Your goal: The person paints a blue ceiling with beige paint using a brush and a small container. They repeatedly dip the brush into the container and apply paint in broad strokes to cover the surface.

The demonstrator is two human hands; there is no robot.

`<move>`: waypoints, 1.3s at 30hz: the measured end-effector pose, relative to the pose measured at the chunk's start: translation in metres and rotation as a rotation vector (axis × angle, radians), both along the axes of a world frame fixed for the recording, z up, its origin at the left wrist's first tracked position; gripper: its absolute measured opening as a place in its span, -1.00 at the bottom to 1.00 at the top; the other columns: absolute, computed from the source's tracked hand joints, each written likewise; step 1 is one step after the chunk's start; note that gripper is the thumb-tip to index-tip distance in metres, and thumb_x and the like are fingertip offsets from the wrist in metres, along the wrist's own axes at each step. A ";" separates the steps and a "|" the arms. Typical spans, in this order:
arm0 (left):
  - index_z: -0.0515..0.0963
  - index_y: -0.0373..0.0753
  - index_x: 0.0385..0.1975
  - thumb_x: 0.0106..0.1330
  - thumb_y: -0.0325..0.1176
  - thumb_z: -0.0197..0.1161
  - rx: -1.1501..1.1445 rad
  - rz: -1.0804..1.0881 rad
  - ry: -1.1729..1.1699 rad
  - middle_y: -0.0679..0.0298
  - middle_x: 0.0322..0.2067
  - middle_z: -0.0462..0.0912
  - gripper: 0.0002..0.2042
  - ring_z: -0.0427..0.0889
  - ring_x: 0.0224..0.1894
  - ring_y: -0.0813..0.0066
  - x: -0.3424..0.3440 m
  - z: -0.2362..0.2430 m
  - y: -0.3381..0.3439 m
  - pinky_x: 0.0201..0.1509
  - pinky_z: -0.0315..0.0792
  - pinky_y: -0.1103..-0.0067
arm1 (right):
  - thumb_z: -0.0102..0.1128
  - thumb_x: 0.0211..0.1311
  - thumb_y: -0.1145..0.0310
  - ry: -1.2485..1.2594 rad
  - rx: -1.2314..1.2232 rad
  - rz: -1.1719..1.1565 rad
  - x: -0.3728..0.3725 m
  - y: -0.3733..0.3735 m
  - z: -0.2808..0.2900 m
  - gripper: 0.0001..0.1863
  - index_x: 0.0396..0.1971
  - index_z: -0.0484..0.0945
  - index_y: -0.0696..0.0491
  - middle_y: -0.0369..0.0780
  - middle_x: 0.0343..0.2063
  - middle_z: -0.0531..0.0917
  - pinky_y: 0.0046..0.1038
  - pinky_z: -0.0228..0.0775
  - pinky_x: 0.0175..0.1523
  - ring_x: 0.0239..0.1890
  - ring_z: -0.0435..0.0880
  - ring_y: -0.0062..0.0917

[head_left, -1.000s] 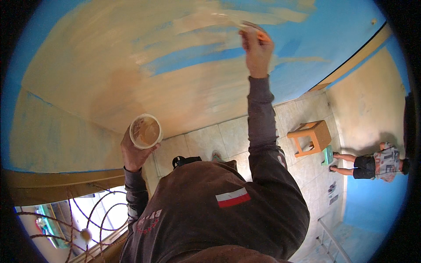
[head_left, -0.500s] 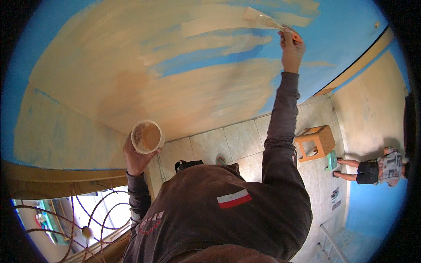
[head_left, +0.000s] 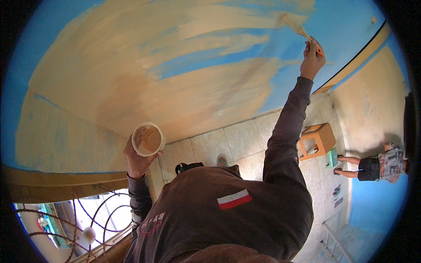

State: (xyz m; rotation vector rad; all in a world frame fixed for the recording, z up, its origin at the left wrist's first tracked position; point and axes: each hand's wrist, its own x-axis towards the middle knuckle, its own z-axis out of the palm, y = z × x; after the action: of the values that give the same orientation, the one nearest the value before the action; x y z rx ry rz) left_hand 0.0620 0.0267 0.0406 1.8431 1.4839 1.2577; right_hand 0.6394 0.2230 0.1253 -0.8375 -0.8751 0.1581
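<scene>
My left hand (head_left: 136, 160) is wrapped round a white plastic tub (head_left: 148, 139) of beige paint, held upright low before the wall. My right hand (head_left: 312, 61) grips a paintbrush (head_left: 297, 27) with an orange-marked handle near the wall's upper right. The bristles point up and left toward beige strokes; whether they touch the surface I cannot tell. The wall (head_left: 184, 87) is blue under broad, streaky beige paint, with bare blue showing between strokes and along the right.
An orange plastic stool (head_left: 323, 136) and a small green stool (head_left: 331, 158) stand on the tiled floor (head_left: 239, 138) at right. Another person (head_left: 379, 168) is at the right-hand wall. A metal frame (head_left: 335, 241) lies lower right. A barred window (head_left: 103, 210) is at lower left.
My right hand with the brush has swept to the right across the wall and dipped slightly lately. My left hand with the tub has shifted slightly right and down.
</scene>
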 end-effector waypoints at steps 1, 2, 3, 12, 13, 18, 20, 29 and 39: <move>0.45 -0.37 0.09 -0.23 -0.12 0.72 0.003 0.006 0.002 0.08 -0.03 0.66 -0.15 0.67 0.04 0.27 -0.001 -0.002 -0.001 0.13 0.56 0.36 | 0.22 0.39 0.29 0.015 0.031 0.032 -0.015 -0.002 0.003 -0.71 -0.09 0.64 0.22 -0.26 -0.42 0.66 -0.71 0.20 -0.47 -0.52 0.43 -0.77; 0.45 -0.37 0.09 -0.23 -0.13 0.72 0.007 0.004 0.004 0.08 -0.03 0.66 -0.15 0.66 0.04 0.27 -0.002 -0.004 0.000 0.13 0.56 0.37 | 0.21 0.39 0.30 0.030 0.062 0.056 -0.030 -0.005 0.007 -0.71 -0.08 0.64 0.22 -0.26 -0.42 0.66 -0.71 0.20 -0.47 -0.53 0.43 -0.77; 0.45 -0.37 0.09 -0.23 -0.14 0.72 0.008 0.006 0.010 0.08 -0.02 0.66 -0.16 0.66 0.04 0.27 -0.003 -0.005 0.000 0.13 0.56 0.37 | 0.21 0.39 0.30 0.022 0.082 0.126 -0.047 -0.006 0.009 -0.71 -0.08 0.63 0.21 -0.26 -0.42 0.66 -0.71 0.20 -0.47 -0.53 0.43 -0.77; 0.47 -0.36 0.08 -0.23 -0.12 0.72 -0.002 0.025 0.060 0.09 -0.04 0.67 -0.17 0.67 0.04 0.28 0.001 0.007 -0.002 0.12 0.56 0.36 | 0.18 0.42 0.24 0.033 0.104 0.648 -0.163 0.018 0.023 -0.67 -0.04 0.61 0.20 -0.18 -0.36 0.70 -0.72 0.25 -0.47 -0.48 0.48 -0.74; 0.47 -0.36 0.08 -0.23 -0.12 0.72 -0.004 0.026 0.049 0.09 -0.03 0.67 -0.17 0.66 0.04 0.29 0.000 0.006 -0.002 0.12 0.56 0.35 | 0.18 0.42 0.23 0.055 0.118 0.688 -0.165 0.019 0.024 -0.66 -0.03 0.61 0.20 -0.17 -0.36 0.71 -0.72 0.26 -0.47 -0.47 0.49 -0.73; 0.46 -0.37 0.09 -0.21 -0.11 0.71 -0.008 0.006 -0.047 0.08 -0.01 0.65 -0.16 0.64 0.07 0.29 0.000 0.002 -0.002 0.15 0.54 0.35 | 0.13 0.45 0.26 0.173 0.093 0.830 -0.148 0.028 0.017 -0.65 0.04 0.54 0.22 -0.11 -0.26 0.70 -0.79 0.28 -0.47 -0.40 0.53 -0.70; 0.45 -0.37 0.10 -0.21 -0.12 0.71 -0.006 0.004 -0.031 0.08 0.00 0.65 -0.16 0.64 0.07 0.29 -0.001 0.001 -0.002 0.16 0.54 0.36 | 0.12 0.44 0.29 0.227 0.093 0.848 -0.137 0.028 0.018 -0.66 0.03 0.53 0.23 -0.10 -0.26 0.70 -0.78 0.28 -0.47 -0.41 0.53 -0.69; 0.45 -0.38 0.10 -0.23 -0.13 0.72 -0.012 -0.010 -0.027 0.08 0.00 0.65 -0.14 0.64 0.07 0.29 -0.001 0.000 0.003 0.16 0.53 0.37 | 0.22 0.36 0.28 0.031 0.009 0.631 -0.116 0.020 0.033 -0.69 -0.06 0.61 0.20 -0.16 -0.36 0.71 -0.71 0.27 -0.46 -0.44 0.54 -0.70; 0.46 -0.38 0.09 -0.26 -0.12 0.73 -0.007 -0.004 -0.025 0.08 -0.03 0.67 -0.14 0.66 0.05 0.30 0.005 0.001 0.008 0.13 0.55 0.38 | 0.27 0.35 0.28 -0.470 -0.188 0.474 -0.107 0.033 0.042 -0.72 -0.05 0.68 0.09 -0.33 -0.49 0.61 -0.69 0.08 -0.55 -0.57 0.33 -0.80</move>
State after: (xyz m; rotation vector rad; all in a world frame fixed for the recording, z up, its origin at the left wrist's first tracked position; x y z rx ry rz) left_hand 0.0667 0.0345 0.0420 1.8187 1.4685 1.2678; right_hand 0.5328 0.2559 0.1671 -0.8428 -1.5151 0.4767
